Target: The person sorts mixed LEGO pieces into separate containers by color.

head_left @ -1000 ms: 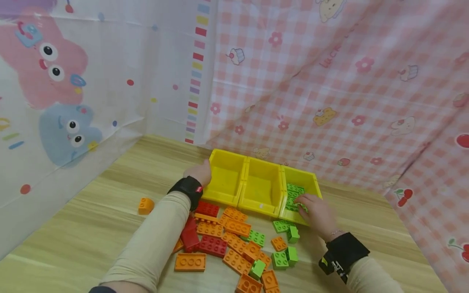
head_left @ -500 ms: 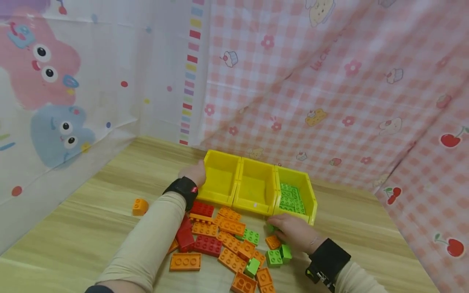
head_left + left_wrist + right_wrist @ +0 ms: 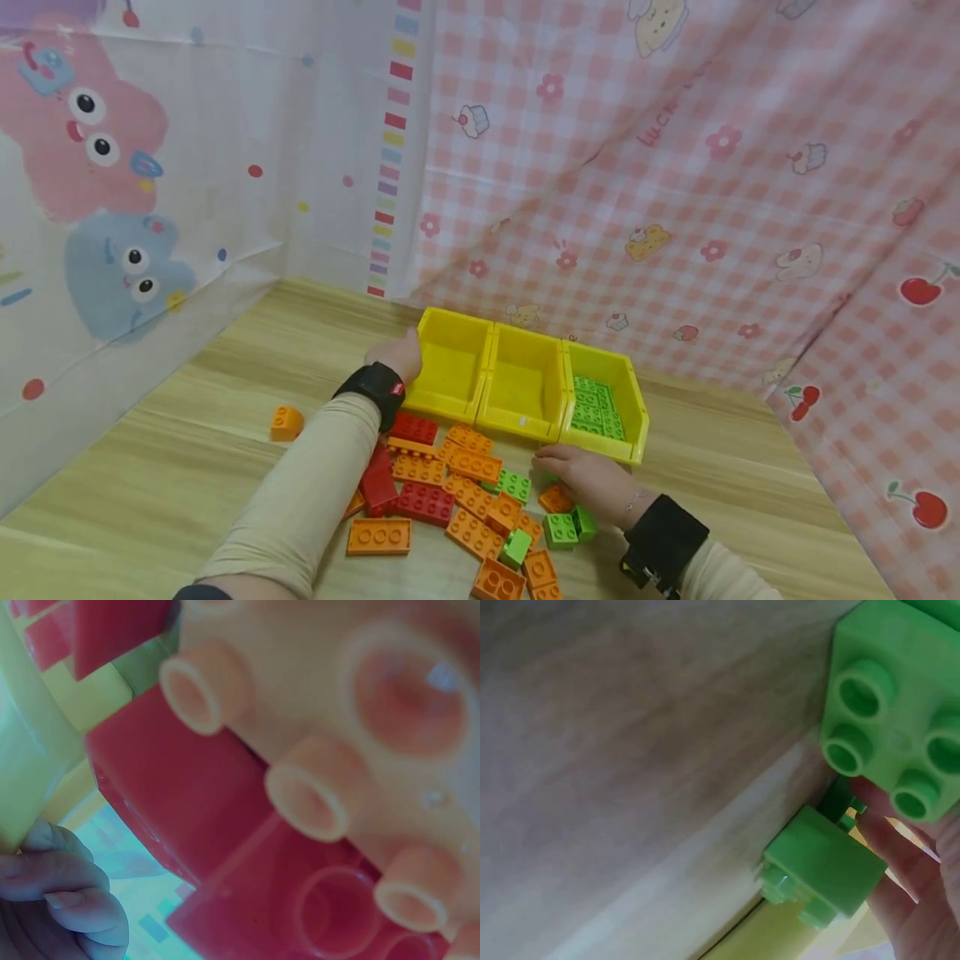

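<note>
In the head view my left hand [image 3: 396, 357] grips the outer side of the left yellow bin [image 3: 450, 358]. Its curled fingers [image 3: 67, 892] show at the bin's wall in the left wrist view. My right hand [image 3: 596, 483] is low over the table in front of the right yellow bin [image 3: 636, 417]. Its fingers [image 3: 904, 855] are around a green building brick [image 3: 825, 862], with a darker green piece [image 3: 838, 801] at a fingertip; the exact hold is partly hidden. Close to this hand lie an orange brick [image 3: 555, 499] and a square green brick [image 3: 560, 530]. Several green bricks [image 3: 596, 408] lie in the right bin.
The middle yellow bin [image 3: 527, 379] joins the other two. Many orange bricks [image 3: 378, 536] and red bricks [image 3: 425, 503] lie in front of the bins. One orange brick [image 3: 287, 423] sits apart at left. Patterned cloths [image 3: 570, 167] hang behind the wooden table [image 3: 720, 500].
My right hand has come out of the right bin, moving left and toward me to the green bricks in front, then slightly farther left. My left hand stays at the left bin.
</note>
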### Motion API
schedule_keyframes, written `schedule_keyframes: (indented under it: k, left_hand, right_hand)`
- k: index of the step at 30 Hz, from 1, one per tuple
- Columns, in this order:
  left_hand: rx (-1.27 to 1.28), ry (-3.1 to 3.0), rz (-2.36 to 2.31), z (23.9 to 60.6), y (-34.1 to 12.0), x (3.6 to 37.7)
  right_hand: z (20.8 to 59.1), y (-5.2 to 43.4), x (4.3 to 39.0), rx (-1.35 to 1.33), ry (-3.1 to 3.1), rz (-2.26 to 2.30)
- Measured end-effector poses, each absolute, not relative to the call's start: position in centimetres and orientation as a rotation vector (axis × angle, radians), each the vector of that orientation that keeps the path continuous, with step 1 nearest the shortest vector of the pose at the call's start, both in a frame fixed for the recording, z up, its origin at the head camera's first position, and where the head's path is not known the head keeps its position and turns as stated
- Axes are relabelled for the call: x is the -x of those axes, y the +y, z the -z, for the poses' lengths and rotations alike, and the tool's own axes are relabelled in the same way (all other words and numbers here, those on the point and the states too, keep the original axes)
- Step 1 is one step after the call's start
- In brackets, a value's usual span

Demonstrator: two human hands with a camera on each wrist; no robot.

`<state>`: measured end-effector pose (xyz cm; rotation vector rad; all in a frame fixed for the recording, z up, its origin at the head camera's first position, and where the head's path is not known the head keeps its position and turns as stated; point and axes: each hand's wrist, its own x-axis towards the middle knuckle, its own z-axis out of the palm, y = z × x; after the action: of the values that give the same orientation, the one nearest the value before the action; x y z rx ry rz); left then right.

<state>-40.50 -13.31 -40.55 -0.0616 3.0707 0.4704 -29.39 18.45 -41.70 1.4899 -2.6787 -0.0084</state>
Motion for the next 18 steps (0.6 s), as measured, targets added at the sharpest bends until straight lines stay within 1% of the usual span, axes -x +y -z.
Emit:
schedule_keyframes:
  k: [9, 18]
  left_hand:
    - [0.035, 3.063, -0.496, 39.7, -13.2, 38.7]
    - [0.026, 3.089, -0.475, 39.5, -13.2, 38.7]
  right_hand:
    - [41.6, 18.1, 29.4, -1.506, -2.649, 0.011]
    - [40.3, 17.9, 29.2, -1.4, -2.523, -0.244]
